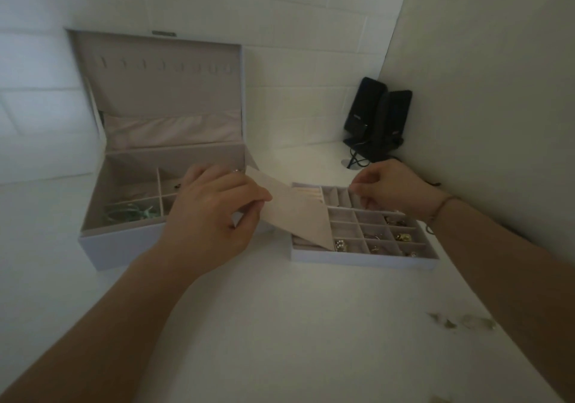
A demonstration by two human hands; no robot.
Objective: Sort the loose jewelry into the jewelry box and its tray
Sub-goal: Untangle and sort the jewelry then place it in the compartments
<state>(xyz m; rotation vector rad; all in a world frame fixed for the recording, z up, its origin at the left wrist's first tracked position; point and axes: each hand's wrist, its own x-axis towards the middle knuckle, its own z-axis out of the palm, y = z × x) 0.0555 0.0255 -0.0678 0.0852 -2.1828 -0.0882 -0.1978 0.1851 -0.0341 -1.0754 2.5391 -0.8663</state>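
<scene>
An open pale jewelry box [93, 241] stands at the left, lid upright, with a green bracelet [124, 211] in its front left compartment. To its right lies the divided tray [364, 261], several cells holding gold pieces [403, 237]. My left hand [205, 216] pinches a pale beige flat insert [295, 213] that tilts over the tray's left side. My right hand [392, 189] hovers over the tray's far edge with fingers curled; what it pinches, if anything, is hidden. A few loose clear pieces [466, 321] lie on the table at the right.
Two black speakers [378, 116] with a cable stand in the far corner behind the tray. A wall runs close along the right side. The white table [280, 325] stretches toward me between my forearms.
</scene>
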